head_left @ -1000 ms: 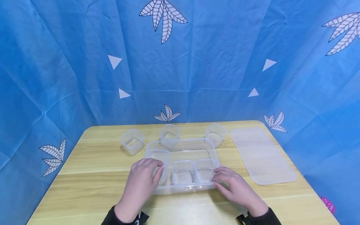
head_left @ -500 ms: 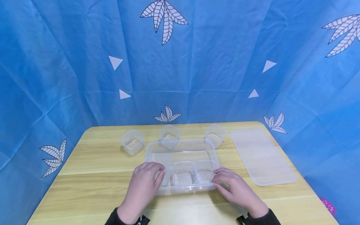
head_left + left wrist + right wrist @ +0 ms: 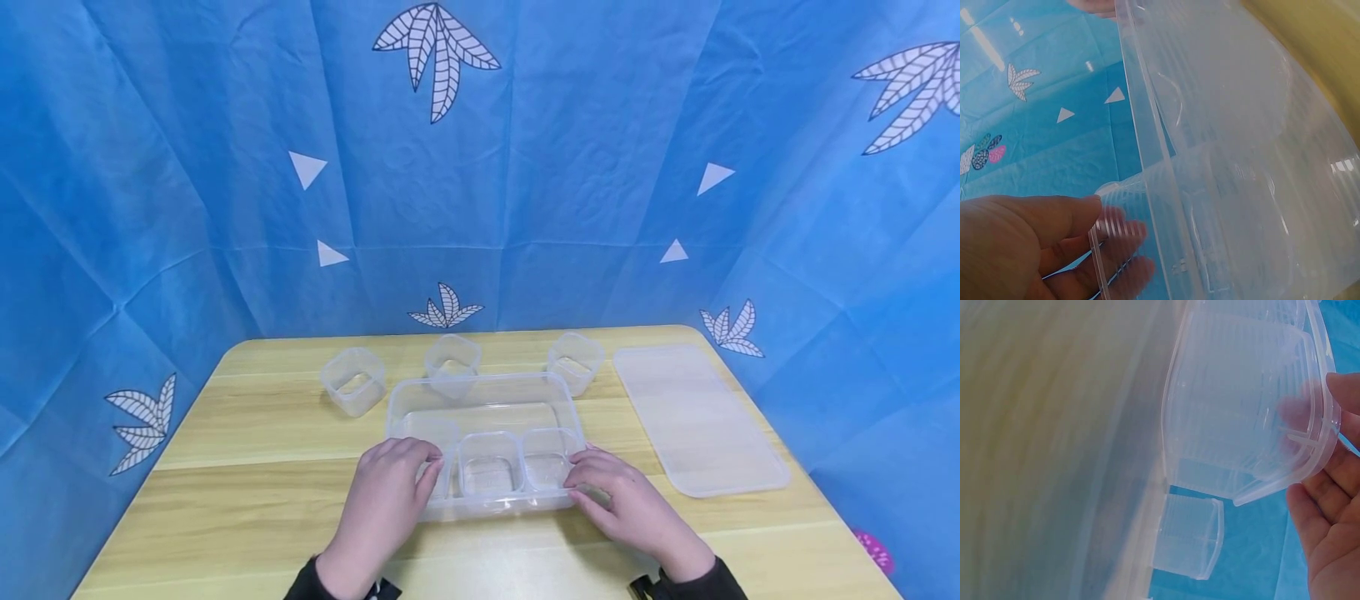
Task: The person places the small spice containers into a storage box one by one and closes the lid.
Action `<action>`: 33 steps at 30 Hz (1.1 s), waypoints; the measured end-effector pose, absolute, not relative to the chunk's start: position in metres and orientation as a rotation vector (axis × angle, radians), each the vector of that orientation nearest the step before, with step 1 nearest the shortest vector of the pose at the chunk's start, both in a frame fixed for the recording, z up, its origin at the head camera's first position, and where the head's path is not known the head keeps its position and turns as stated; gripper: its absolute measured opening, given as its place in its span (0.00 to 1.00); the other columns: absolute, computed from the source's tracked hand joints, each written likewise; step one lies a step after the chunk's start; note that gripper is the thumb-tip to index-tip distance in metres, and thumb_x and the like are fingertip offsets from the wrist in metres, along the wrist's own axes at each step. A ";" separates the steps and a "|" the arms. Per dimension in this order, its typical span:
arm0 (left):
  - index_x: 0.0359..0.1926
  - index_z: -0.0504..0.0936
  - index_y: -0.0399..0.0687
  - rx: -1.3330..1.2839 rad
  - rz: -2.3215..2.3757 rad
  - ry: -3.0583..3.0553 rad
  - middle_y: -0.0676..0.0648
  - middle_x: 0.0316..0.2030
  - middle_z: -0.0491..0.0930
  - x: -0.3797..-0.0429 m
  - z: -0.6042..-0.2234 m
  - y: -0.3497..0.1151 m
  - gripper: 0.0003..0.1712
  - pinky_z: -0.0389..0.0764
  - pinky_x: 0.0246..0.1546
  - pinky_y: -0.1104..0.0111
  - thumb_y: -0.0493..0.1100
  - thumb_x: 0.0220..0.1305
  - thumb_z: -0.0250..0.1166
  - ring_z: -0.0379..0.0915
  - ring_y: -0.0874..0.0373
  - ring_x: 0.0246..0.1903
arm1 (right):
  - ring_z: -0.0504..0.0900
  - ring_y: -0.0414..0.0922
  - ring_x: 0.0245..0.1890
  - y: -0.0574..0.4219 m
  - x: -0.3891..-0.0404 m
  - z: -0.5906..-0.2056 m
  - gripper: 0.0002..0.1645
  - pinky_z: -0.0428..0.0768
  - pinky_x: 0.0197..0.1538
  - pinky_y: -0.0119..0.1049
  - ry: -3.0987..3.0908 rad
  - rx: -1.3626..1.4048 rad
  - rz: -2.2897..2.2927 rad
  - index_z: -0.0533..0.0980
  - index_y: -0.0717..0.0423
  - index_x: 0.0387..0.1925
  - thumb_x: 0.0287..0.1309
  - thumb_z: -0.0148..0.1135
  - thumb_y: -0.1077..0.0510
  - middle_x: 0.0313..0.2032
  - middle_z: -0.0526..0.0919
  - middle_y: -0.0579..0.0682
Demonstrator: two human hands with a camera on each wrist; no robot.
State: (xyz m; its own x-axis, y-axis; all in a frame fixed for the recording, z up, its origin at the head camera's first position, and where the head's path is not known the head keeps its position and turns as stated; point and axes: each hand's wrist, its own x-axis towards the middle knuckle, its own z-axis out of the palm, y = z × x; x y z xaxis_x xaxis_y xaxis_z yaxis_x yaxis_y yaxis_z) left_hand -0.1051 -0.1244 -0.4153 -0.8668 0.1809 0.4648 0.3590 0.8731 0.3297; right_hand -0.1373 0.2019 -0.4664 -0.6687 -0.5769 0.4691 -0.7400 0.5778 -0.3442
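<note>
While the table (image 3: pixel 225 517) bears the clear box (image 3: pixel 495 506), its near right corner pinched by the right hand (image 3: pixel 615 492), the left hand (image 3: pixel 386 500) pinches the leftmost tub (image 3: pixel 444 434) partly inside, now drawn nearer, so its row with the middle tub (image 3: pixel 491 467) and right tub (image 3: pixel 547 463) looks nearly formed. Fingers mask its near edge; whether its base touches bottom I cannot tell.

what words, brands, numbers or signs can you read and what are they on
No readable text: none shows on the large box, small containers or flat lid.
Blue backdrop: leaf and triangle prints, no legible words.
Pale mark by the left sleeve: too small to read.
</note>
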 end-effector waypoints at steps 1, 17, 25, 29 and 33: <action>0.34 0.85 0.50 -0.396 -0.574 -2.617 0.52 0.35 0.86 -0.105 -0.415 -0.124 0.05 0.79 0.47 0.51 0.42 0.60 0.73 0.81 0.53 0.40 | 0.82 0.49 0.54 0.202 -0.137 -0.466 0.03 0.77 0.59 0.55 -2.508 1.078 0.752 0.83 0.45 0.35 0.59 0.69 0.58 0.41 0.86 0.41; 0.33 0.85 0.50 -0.419 -0.542 -2.586 0.54 0.32 0.85 -0.100 -0.424 -0.122 0.06 0.79 0.47 0.52 0.41 0.56 0.75 0.80 0.56 0.36 | 0.82 0.49 0.53 0.202 -0.137 -0.466 0.07 0.77 0.59 0.54 -2.512 1.077 0.735 0.83 0.45 0.35 0.56 0.71 0.60 0.41 0.86 0.42; 0.31 0.85 0.52 -0.413 -0.502 -2.599 0.55 0.30 0.84 -0.098 -0.428 -0.122 0.05 0.79 0.43 0.54 0.41 0.56 0.75 0.79 0.58 0.32 | 0.82 0.49 0.53 0.201 -0.137 -0.466 0.07 0.77 0.59 0.55 -2.523 1.073 0.743 0.83 0.45 0.35 0.56 0.71 0.60 0.40 0.86 0.41; 0.31 0.85 0.52 -0.402 -0.484 -2.631 0.56 0.29 0.84 -0.097 -0.428 -0.122 0.05 0.80 0.41 0.55 0.41 0.56 0.75 0.79 0.58 0.31 | 0.82 0.49 0.53 0.201 -0.137 -0.465 0.07 0.76 0.60 0.55 -2.531 1.066 0.744 0.83 0.45 0.35 0.56 0.71 0.60 0.41 0.86 0.42; 0.31 0.85 0.53 -0.386 -0.477 -2.662 0.55 0.30 0.85 -0.095 -0.427 -0.122 0.05 0.80 0.43 0.55 0.41 0.57 0.74 0.80 0.58 0.32 | 0.82 0.49 0.54 0.201 -0.137 -0.465 0.07 0.76 0.60 0.55 -2.534 1.063 0.747 0.83 0.44 0.35 0.56 0.71 0.60 0.41 0.86 0.41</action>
